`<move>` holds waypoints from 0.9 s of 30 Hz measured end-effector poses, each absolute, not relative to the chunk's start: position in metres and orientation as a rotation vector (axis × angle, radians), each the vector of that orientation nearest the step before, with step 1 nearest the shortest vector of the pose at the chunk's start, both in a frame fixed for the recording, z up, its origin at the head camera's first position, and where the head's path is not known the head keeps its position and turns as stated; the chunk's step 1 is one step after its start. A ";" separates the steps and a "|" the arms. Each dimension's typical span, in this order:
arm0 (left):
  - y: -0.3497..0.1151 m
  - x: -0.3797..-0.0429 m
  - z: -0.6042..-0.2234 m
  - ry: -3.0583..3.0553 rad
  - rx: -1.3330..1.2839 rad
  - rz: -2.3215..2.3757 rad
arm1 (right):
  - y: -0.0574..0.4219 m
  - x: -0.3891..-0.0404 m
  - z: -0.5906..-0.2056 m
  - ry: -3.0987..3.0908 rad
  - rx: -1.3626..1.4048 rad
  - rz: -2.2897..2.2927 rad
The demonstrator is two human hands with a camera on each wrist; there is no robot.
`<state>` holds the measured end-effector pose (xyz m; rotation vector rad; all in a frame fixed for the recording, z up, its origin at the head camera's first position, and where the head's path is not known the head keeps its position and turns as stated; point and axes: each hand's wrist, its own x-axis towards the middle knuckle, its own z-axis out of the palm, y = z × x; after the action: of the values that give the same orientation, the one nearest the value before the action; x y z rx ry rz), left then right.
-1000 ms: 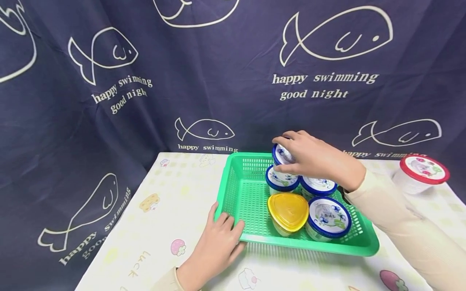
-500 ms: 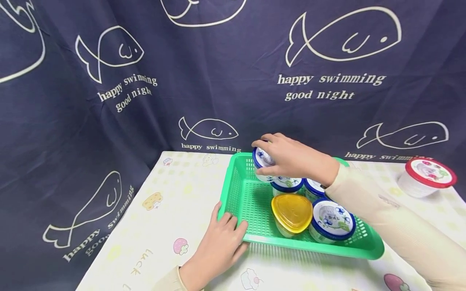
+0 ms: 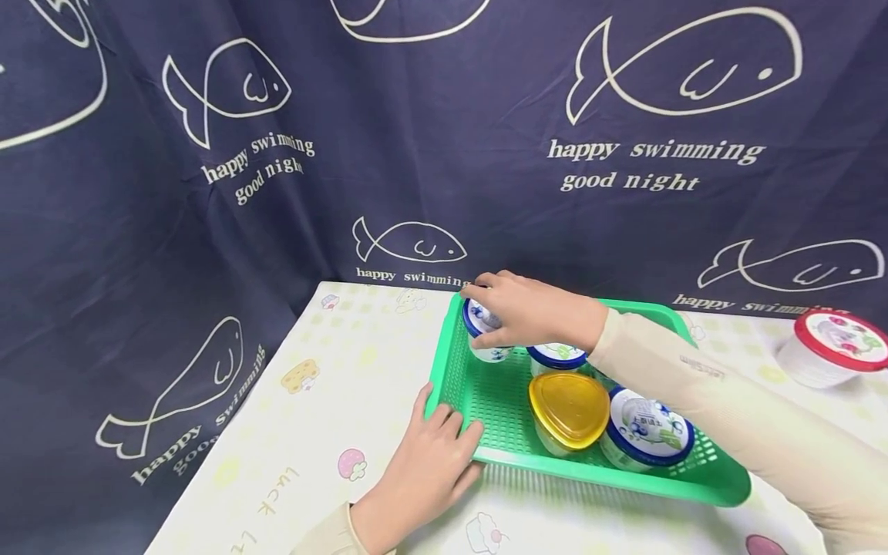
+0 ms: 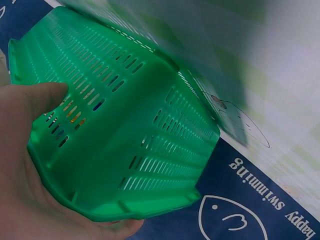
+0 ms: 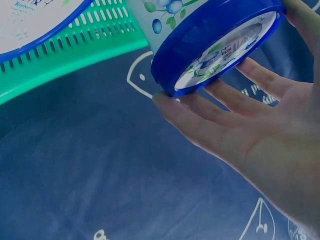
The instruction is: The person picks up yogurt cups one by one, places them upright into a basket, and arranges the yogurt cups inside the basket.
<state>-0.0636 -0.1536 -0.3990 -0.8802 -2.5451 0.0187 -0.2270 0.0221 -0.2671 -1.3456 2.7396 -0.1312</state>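
In the head view, my right hand [image 3: 530, 312] holds a blue-lidded tub [image 3: 491, 354] by its lid, over the back left of the green plastic basket [image 3: 597, 475]. The right wrist view shows fingers and thumb spread around the rim of that tub's blue lid [image 5: 167, 65], which has a blueberry print. My left hand [image 3: 422, 466] grips the basket's front left corner; the thumb [image 4: 52, 95] presses the outer wall in the left wrist view. A yellow-lidded tub [image 3: 569, 408] and other blue-lidded tubs [image 3: 648, 428] stand in the basket. My right sleeve hides part of them.
A red-lidded white tub [image 3: 842, 343] stands on the table outside the basket, at the right. The patterned tablecloth [image 3: 375, 370] reaches back to a dark blue fish-print curtain [image 3: 444, 154] behind the basket.
My right hand has carried the blue-lidded tub left and lower, from above another blue-lidded tub to the basket's back left. The left hand keeps its hold on the corner. The view has shifted slightly.
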 end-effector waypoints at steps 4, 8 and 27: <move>-0.153 -0.064 -0.397 -2.554 -0.879 0.027 | 0.017 -0.230 -0.272 2.699 -1.326 -0.079; -0.153 -0.064 -0.397 -2.543 -0.876 0.037 | 0.011 -0.236 -0.279 2.655 -1.306 -0.029; -0.154 -0.064 -0.399 -2.567 -0.872 0.032 | -0.003 -0.247 -0.306 2.558 -1.226 0.097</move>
<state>-0.0642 -0.1539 -0.3987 -0.8716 -2.5673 0.0317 -0.2474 -0.0028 -0.3056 -1.2260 2.5581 0.0966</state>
